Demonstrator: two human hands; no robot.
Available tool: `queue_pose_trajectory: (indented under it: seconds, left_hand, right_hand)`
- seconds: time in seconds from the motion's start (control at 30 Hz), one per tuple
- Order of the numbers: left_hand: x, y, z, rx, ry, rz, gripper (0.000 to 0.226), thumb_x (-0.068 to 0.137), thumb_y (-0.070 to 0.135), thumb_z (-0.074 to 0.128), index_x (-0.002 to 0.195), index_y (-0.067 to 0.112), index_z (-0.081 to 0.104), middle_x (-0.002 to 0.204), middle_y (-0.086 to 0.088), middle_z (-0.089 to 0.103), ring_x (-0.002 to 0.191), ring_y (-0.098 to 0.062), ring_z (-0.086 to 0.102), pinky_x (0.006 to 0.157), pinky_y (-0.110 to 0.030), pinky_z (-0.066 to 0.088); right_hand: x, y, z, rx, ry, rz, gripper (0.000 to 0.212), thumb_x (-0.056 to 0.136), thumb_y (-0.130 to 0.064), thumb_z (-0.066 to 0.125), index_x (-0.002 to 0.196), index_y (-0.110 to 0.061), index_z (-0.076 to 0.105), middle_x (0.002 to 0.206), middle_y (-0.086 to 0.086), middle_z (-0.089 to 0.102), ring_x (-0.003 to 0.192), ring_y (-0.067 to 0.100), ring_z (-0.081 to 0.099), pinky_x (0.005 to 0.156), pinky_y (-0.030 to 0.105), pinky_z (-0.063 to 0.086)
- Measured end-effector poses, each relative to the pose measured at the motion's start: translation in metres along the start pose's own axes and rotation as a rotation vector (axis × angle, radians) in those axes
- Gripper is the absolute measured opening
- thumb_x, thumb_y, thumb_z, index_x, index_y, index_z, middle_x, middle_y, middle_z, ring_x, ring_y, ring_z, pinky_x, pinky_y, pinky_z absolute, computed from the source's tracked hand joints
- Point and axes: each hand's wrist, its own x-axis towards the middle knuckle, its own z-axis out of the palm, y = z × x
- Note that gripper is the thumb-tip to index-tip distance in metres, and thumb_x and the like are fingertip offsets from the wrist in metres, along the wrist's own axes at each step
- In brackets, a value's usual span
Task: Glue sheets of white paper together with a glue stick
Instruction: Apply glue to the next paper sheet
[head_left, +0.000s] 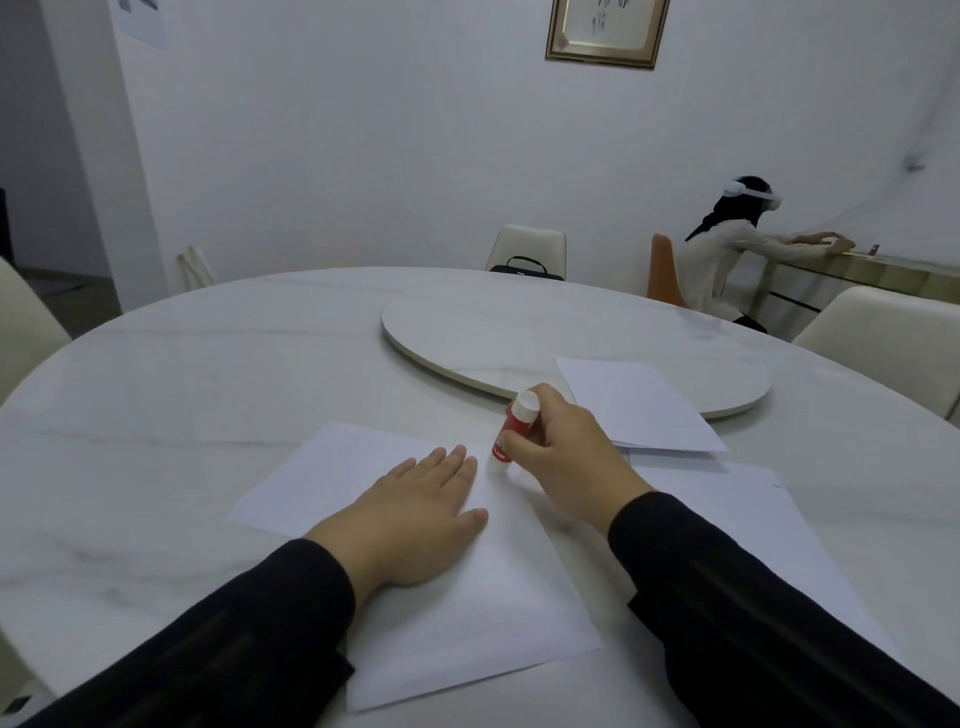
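Red glue stick (511, 434) label — blurred, seemingly unreadable.

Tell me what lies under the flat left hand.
The left hand presses flat on a white paper sheet lying on the marble table. Whether another sheet sits beneath it cannot be seen.

Glossy white marble-look table (208, 364), matt white paper sheets (467, 597), smooth plastic glue stick (514, 431)
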Motion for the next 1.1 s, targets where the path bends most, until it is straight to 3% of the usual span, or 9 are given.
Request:
queue_pose_trajectory:
  seconds: [0.33,0.5,0.63,0.73,0.83,0.9,0.97,1.03,1.1]
  left_hand:
    - [0.0,0.0,-0.001,0.006,-0.014,-0.009,0.063,0.095,0.047,0.017,0.149,0.023,-0.007,0.158,0.006,-0.013,0.144,-0.007,-0.011,0.114,-0.027,-0.006]
    - [-0.002,-0.001,0.0,0.015,-0.007,-0.004,0.063,0.095,0.047,0.016,0.149,0.023,-0.007,0.159,0.006,-0.012,0.144,-0.007,-0.011,0.114,-0.026,-0.006]
    - [-0.003,0.001,-0.003,0.014,-0.03,-0.006,0.063,0.096,0.046,0.017,0.149,0.022,-0.007,0.158,0.006,-0.013,0.144,-0.007,-0.012,0.114,-0.026,-0.007]
    - [-0.004,0.003,-0.02,0.015,-0.135,0.017,0.062,0.097,0.044,0.023,0.149,0.023,-0.006,0.158,0.007,-0.014,0.144,-0.008,-0.013,0.115,-0.027,-0.007]
    - [-0.007,0.006,-0.041,0.109,-0.2,0.064,0.061,0.098,0.035,0.032,0.149,0.025,0.002,0.158,0.007,-0.013,0.144,-0.012,-0.016,0.116,-0.033,-0.006]
    - [-0.009,0.009,-0.043,0.192,-0.11,-0.033,0.06,0.097,0.036,0.032,0.149,0.02,0.008,0.16,-0.002,-0.002,0.146,-0.023,-0.004,0.117,-0.04,0.007]
    - [-0.014,0.017,-0.032,0.276,-0.045,-0.185,0.06,0.095,0.046,0.026,0.147,0.017,0.018,0.154,-0.013,0.018,0.14,-0.036,0.017,0.108,-0.047,0.025]
    - [-0.02,0.026,-0.019,0.223,-0.081,-0.213,0.067,0.094,0.053,0.024,0.148,0.017,0.012,0.156,-0.014,0.011,0.141,-0.036,0.014,0.111,-0.047,0.022]
    - [-0.021,0.027,-0.017,0.101,-0.14,-0.066,0.067,0.095,0.051,0.027,0.149,0.023,0.0,0.159,-0.005,-0.007,0.146,-0.025,-0.004,0.118,-0.039,0.007]
  right_hand:
    - [-0.064,-0.012,-0.038,0.17,-0.149,-0.072,0.013,0.066,-0.025,0.06,0.076,-0.017,0.056,0.06,-0.009,0.053,0.054,0.005,0.041,0.053,0.017,0.036]
    - [-0.093,-0.011,-0.053,0.267,-0.257,-0.121,0.014,0.065,-0.023,0.059,0.077,-0.016,0.057,0.067,0.017,0.053,0.058,0.013,0.044,0.056,0.023,0.037]
    - [-0.103,-0.001,-0.055,0.526,-0.357,0.009,0.016,0.06,-0.019,0.063,0.075,-0.014,0.061,0.068,0.02,0.055,0.061,0.026,0.047,0.05,0.027,0.036]
    - [-0.097,0.009,-0.059,0.958,-0.156,0.202,0.023,0.055,-0.004,0.061,0.078,-0.002,0.058,0.063,0.023,0.06,0.04,0.027,0.045,0.044,0.021,0.033]
    - [-0.092,0.014,-0.066,1.211,0.12,0.225,0.016,0.062,-0.009,0.055,0.074,-0.003,0.063,0.061,0.019,0.062,0.036,0.011,0.047,0.037,0.014,0.038]
    - [-0.091,0.016,-0.068,1.238,0.192,0.225,0.017,0.065,-0.012,0.053,0.067,-0.009,0.07,0.06,0.015,0.064,0.046,0.018,0.052,0.039,0.014,0.041]
    - [-0.091,0.016,-0.068,1.184,0.212,0.234,0.016,0.062,-0.015,0.057,0.064,-0.015,0.072,0.062,0.013,0.066,0.055,0.026,0.049,0.043,0.017,0.043]
    - [-0.09,0.016,-0.066,1.14,0.208,0.234,0.016,0.062,-0.018,0.058,0.064,-0.019,0.073,0.063,0.011,0.068,0.058,0.027,0.047,0.047,0.019,0.043]
    - [-0.09,0.016,-0.066,1.127,0.211,0.233,0.017,0.064,-0.017,0.056,0.065,-0.019,0.073,0.063,0.01,0.068,0.058,0.025,0.049,0.048,0.019,0.043]
